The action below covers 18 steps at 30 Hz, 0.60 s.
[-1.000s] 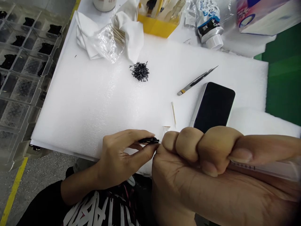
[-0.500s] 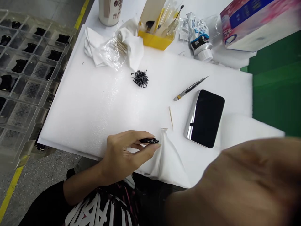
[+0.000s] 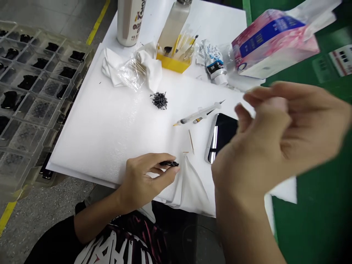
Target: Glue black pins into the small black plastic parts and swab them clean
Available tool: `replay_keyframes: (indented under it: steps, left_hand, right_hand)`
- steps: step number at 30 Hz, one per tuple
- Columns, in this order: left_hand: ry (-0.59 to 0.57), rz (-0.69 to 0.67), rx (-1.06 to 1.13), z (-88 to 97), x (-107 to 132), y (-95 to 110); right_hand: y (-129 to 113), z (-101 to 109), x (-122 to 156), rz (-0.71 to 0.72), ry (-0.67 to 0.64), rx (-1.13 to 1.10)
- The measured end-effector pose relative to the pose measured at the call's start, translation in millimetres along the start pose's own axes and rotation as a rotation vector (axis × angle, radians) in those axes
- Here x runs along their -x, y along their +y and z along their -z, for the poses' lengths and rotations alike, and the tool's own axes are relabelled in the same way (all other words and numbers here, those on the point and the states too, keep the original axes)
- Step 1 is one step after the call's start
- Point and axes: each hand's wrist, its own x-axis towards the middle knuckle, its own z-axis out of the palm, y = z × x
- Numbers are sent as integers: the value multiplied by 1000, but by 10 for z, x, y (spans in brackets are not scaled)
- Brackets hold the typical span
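Note:
My left hand (image 3: 150, 176) rests at the front edge of the white foam sheet, pinching a small black part (image 3: 169, 163) between thumb and fingers. A white cloth (image 3: 189, 183) lies just right of it, hanging over the edge. My right hand (image 3: 280, 128) is raised close to the camera over the right side, slightly blurred, its fingers loosely bent and apart with nothing visible in them. Left of it, a syringe (image 3: 196, 115) with an orange tip lies across the tweezers (image 3: 202, 117). A thin wooden stick (image 3: 191, 142) lies below them.
A pile of tiny black pieces (image 3: 159, 100) sits on the foam (image 3: 96, 128). Behind are a yellow box (image 3: 173, 64), crumpled tube (image 3: 214, 62), cup (image 3: 129, 25) and tissue box (image 3: 275, 44). A phone-like device (image 3: 220, 135) is partly hidden. Left stands a compartment tray (image 3: 22, 139).
A syringe now lies over the tweezers, where none was before. My right hand has risen from the lower right. My left hand keeps its pinch, and the view has shifted to the right.

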Motion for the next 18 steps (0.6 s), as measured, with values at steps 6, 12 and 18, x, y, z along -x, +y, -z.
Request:
replay_keyframes:
  steps: [6, 12, 18]
  left_hand:
    - [3, 15, 41, 3, 28, -9]
    - [11, 10, 29, 11, 52, -42]
    - [3, 19, -7, 5, 42, -6]
  right_hand:
    - [-186, 427, 155, 23, -88, 438]
    - [334, 844, 138, -109, -527, 725]
    - [447, 707, 262, -127, -555, 800]
